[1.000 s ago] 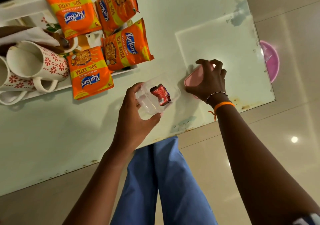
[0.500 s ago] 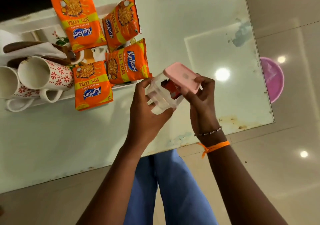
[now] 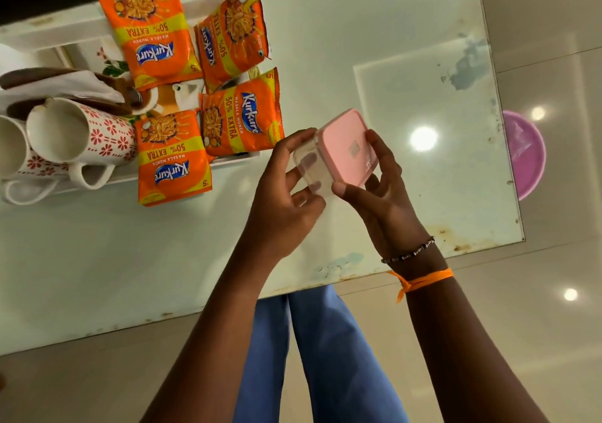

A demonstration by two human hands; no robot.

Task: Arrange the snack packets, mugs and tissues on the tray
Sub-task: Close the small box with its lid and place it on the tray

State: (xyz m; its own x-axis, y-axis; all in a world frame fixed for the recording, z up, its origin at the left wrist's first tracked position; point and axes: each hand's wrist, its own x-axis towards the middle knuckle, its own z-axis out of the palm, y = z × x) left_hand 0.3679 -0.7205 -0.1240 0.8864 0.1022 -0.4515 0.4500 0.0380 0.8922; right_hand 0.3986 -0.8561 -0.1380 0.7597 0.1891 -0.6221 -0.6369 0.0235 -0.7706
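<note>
Glossy beige tiled floor [image 3: 537,341] mirrors ceiling lights; stained pale glass table [image 3: 374,48]; purple bowl [image 3: 527,155] underneath

Warm, dim indoor light; ceiling lamps glare off the glass table [image 3: 407,64] and floor [image 3: 553,292]; edges bowed, slightly soft

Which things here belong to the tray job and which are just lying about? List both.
Job: four orange Kurkure packets, red-flowered mugs, white tissues, white tray.

Lying about: clear box with pink lid, held in left hand and right hand; purple tub on the floor.
</note>
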